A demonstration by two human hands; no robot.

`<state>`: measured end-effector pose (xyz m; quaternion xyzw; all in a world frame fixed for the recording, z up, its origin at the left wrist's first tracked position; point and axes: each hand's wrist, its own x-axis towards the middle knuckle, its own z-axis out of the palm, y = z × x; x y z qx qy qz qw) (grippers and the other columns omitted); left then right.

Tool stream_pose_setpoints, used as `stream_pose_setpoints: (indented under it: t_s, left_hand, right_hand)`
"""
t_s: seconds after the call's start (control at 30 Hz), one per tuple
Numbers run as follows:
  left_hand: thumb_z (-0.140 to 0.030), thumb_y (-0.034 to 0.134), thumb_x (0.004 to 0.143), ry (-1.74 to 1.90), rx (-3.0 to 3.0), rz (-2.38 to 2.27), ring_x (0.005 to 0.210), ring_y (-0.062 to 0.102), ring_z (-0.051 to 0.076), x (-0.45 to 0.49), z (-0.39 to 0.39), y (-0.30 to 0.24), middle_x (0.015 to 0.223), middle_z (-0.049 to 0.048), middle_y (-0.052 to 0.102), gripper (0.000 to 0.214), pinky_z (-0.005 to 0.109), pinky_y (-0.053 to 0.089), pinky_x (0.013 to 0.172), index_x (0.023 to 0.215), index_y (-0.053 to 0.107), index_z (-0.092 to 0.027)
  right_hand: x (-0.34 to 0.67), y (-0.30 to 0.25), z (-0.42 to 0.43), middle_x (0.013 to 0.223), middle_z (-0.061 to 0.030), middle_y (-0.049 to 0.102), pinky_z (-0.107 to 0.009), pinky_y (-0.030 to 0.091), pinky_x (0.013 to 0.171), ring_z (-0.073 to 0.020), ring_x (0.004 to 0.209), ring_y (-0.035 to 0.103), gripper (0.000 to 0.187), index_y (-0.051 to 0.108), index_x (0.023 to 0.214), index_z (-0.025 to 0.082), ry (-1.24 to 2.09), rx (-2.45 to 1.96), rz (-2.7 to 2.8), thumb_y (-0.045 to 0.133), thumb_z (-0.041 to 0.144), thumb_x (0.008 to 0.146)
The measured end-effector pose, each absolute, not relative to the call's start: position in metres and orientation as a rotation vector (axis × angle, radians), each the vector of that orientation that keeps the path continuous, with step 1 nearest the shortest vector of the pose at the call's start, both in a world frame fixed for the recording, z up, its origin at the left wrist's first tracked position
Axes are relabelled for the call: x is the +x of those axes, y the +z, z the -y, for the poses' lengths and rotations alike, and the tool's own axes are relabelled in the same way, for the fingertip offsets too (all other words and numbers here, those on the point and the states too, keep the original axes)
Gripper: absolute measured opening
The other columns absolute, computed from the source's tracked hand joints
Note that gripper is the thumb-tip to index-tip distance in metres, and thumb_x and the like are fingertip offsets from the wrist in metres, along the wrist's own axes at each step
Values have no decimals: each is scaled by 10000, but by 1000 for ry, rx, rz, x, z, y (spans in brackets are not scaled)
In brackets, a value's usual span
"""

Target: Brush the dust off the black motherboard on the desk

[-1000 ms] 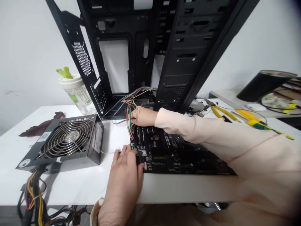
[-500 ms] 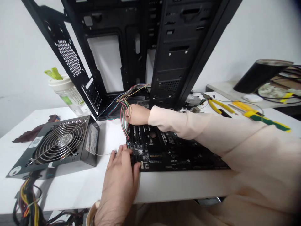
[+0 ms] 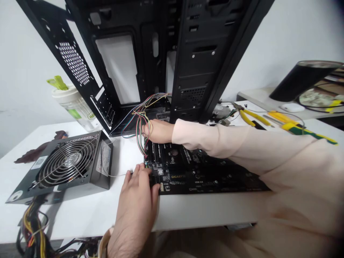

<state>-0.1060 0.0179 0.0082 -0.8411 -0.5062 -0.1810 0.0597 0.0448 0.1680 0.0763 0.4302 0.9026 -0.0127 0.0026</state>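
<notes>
From the head view, a black Gigabyte motherboard [image 3: 204, 175] lies flat on a white table [image 3: 80, 215], its long axis running crosswise to the right, away from both hands, and passing under the right forearm. Both hands work at its left end. The left hand [image 3: 135, 211] comes up from the near edge of the table, fingers bent and tips on the board's near left corner; whether they pinch anything there is hidden. The right hand [image 3: 158, 131] reaches across to the far left corner, curled among thin coloured wires [image 3: 139, 122] that drop from the open black PC case [image 3: 188, 71]; I can't tell whether it grips them. To the left sits a power supply [image 3: 67, 165]; yellow-handled pliers [image 3: 249, 116] lie off to the right.
</notes>
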Motion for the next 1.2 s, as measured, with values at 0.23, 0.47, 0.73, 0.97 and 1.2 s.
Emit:
stream_pose_setpoints:
  t_s: [0.23, 0.47, 0.73, 0.97, 1.2]
  left_hand:
    - [-187, 404, 869, -567, -2542, 1515, 1126, 626, 322, -106, -18, 9, 1124, 209, 675, 182, 548, 541, 922, 1044, 449, -178]
    - [-169, 409, 847, -632, -2499, 1547, 1069, 653, 333, -102, -18, 12, 1071, 217, 690, 222, 550, 554, 900, 1064, 448, -140]
    - [-183, 386, 859, -658, -2517, 1547, 1049, 660, 338, -103, -19, 11, 1079, 233, 685, 238, 553, 556, 894, 1080, 446, -120]
    - [-187, 393, 859, -656, -2512, 1578, 1070, 654, 314, -104, -18, 13, 1086, 204, 691, 234, 519, 567, 898, 1082, 443, -138]
    - [-185, 366, 864, -669, -2493, 1533, 1047, 665, 318, -103, -18, 11, 1067, 217, 694, 221, 539, 566, 884, 1066, 443, -140]
  right_hand:
    - [44, 74, -169, 893, -120, 691, -254, 313, 587, -172, 746, 619, 206, 638, 991, 116, -40, 1400, -2829, 453, 156, 910]
    - [42, 72, -170, 830, -113, 681, -269, 298, 587, -164, 689, 591, 217, 625, 990, 100, 15, 1352, -2845, 438, 102, 881]
    - [41, 75, -169, 799, -109, 667, -266, 288, 580, -155, 680, 573, 220, 605, 1014, 83, 74, 1265, -2828, 431, 75, 879]
    - [43, 73, -168, 777, -109, 669, -272, 280, 572, -177, 690, 588, 241, 609, 1038, 82, 136, 1260, -2818, 430, 80, 877]
    - [46, 67, -171, 889, -111, 684, -263, 345, 641, -180, 758, 607, 273, 617, 1080, 110, 59, 1350, -2864, 392, 194, 949]
